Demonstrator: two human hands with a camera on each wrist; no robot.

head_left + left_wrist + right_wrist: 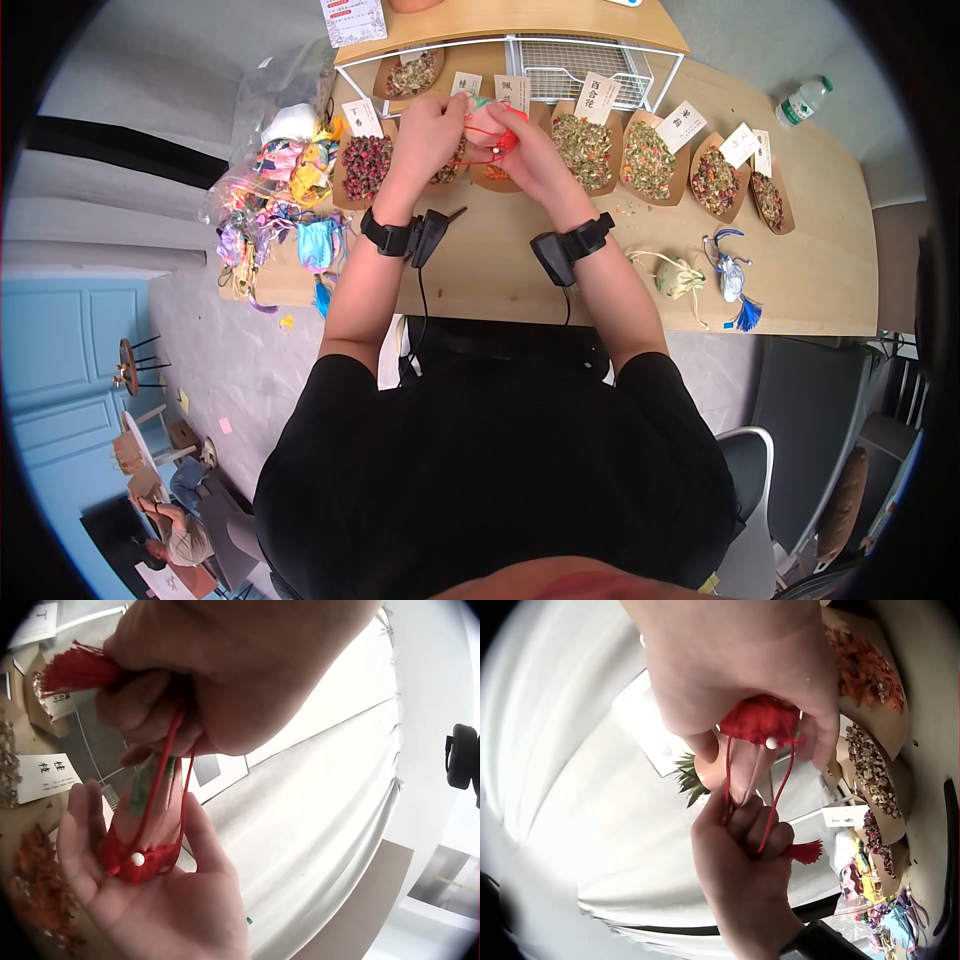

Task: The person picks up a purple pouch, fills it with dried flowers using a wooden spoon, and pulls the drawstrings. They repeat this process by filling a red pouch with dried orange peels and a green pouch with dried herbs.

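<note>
Both hands meet over the dried-herb trays at the back of the table. Between them is a small drawstring pouch (142, 825), pale pink and green with a red gathered end and a white bead. My right hand (535, 155) holds its red end, fingers and thumb curved round it. Curled fingers of my left hand (428, 135) grip the red cords (780, 791) at the pouch's other end. A red tassel (806, 852) sticks out beside those fingers, which hide part of the pouch.
Paper trays of dried flowers and herbs (650, 165) with name cards line the table's back. Colourful pouches (318, 245) lie piled at left. A green pouch (678, 278) and a blue-tasselled pouch (732, 280) lie front right. A bottle (800, 104) stands back right, near a white-framed shelf (580, 42).
</note>
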